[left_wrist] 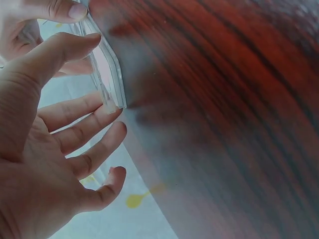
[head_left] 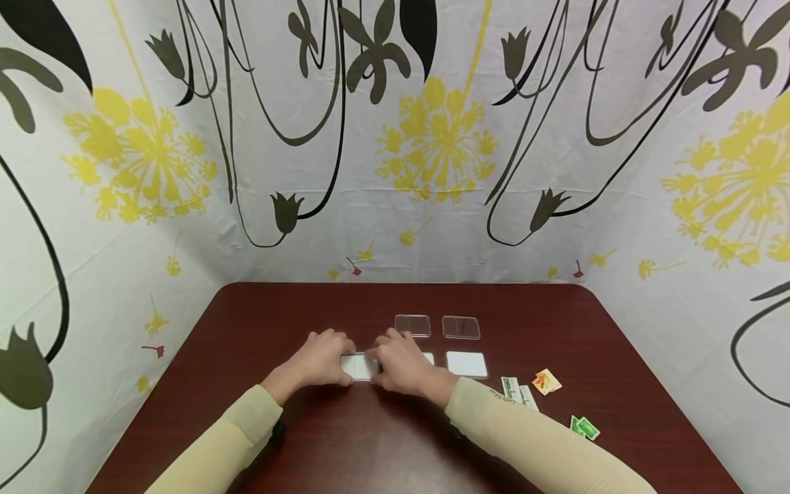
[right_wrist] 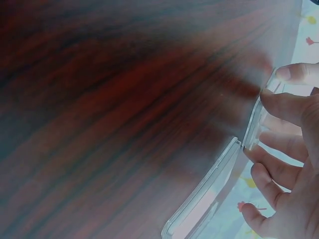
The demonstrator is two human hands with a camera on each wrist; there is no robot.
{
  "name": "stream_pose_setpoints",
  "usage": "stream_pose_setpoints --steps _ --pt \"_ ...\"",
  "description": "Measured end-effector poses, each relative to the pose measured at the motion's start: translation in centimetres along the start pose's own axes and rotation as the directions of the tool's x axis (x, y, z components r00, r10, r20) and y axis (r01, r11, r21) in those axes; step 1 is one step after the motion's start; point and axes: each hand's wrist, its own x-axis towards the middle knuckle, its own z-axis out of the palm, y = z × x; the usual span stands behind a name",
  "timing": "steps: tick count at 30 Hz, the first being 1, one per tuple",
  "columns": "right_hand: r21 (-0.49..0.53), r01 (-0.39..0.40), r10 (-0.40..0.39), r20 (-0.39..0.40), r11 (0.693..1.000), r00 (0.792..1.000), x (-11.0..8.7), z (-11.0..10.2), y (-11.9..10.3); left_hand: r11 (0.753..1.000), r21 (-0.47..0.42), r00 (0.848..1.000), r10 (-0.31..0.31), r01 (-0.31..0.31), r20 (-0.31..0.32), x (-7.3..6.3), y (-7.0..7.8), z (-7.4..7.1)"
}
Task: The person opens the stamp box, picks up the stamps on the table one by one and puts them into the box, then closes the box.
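Note:
A flat white case (head_left: 361, 368) lies on the table between the two hands, with a clear plastic lid (left_wrist: 103, 89) against its top. My left hand (head_left: 321, 358) holds the lid's left end, thumb on the near edge and fingertips on the far one. At the other end my right hand (head_left: 401, 361) pinches the lid between thumb and fingers. In the left wrist view the lid sits slightly apart from the base at one corner. A second white case (right_wrist: 202, 206) lies beside the right hand, which partly covers it in the head view.
Farther right is another white case (head_left: 467, 364). Behind stand two clear lids, the left lid (head_left: 412, 326) and the right lid (head_left: 461, 327). Small printed papers lie near the right sleeve: whitish papers (head_left: 511, 388), orange papers (head_left: 546, 381), green papers (head_left: 588, 429). A patterned curtain (head_left: 395, 240) surrounds the table (head_left: 308, 302).

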Motion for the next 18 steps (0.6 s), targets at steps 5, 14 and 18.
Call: stream_pose_setpoints --steps 5,14,18 --pt "0.006 0.010 -0.010 -0.008 1.000 1.000 0.0 -0.1 0.2 0.999 -0.049 1.000 -0.014 0.015 0.019 -0.3 -0.2 -0.1" --pt "0.011 0.034 -0.034 -0.023 0.999 0.999 0.2 -1.5 1.1 0.992 -0.010 0.992 -0.125 0.125 0.014 -1.1 -0.8 -0.4" --pt "-0.003 0.015 -0.015 -0.006 1.000 1.000 0.4 -1.8 1.7 0.986 -0.005 0.986 -0.169 0.169 -0.003 -1.2 -0.9 -0.5"
